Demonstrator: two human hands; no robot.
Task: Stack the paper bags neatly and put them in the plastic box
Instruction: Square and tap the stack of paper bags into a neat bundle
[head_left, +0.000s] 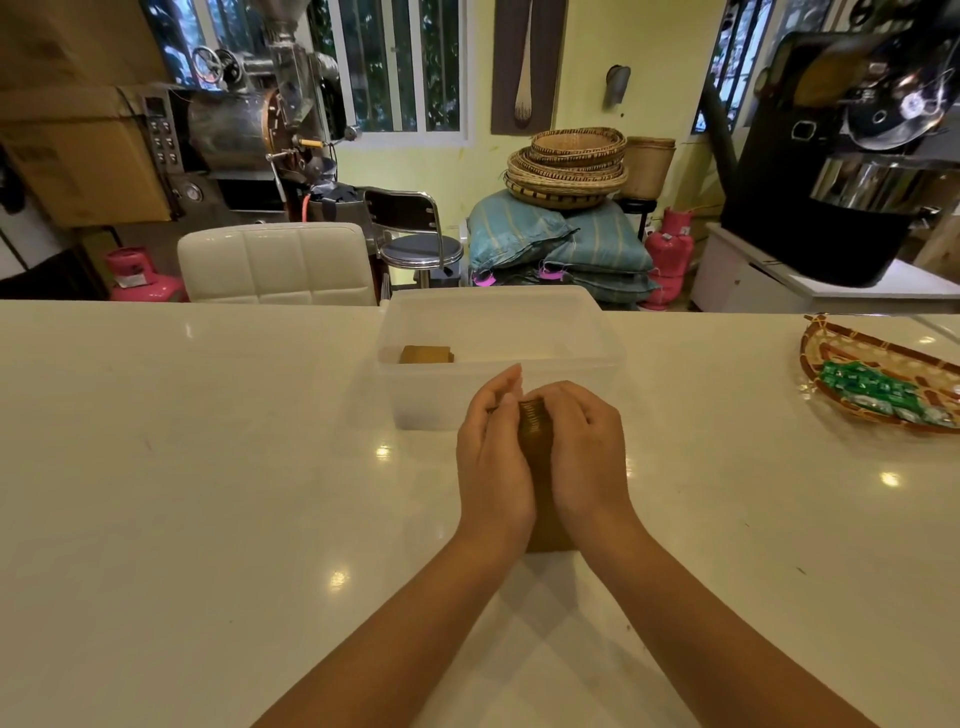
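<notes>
Our left hand (493, 457) and right hand (584, 457) clamp paper bag stack (535, 431) on surface (208, 441); plastic box (498, 358) at 12 o'clock, touching fingertips; candy basket (878, 384) at 2 o'clock.

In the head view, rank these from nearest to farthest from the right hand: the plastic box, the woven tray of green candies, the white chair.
From the right hand:
1. Plastic box, just beyond the fingertips, on the counter.
2. Woven tray of green candies, far right on the counter.
3. White chair, behind the counter, to the left.
</notes>
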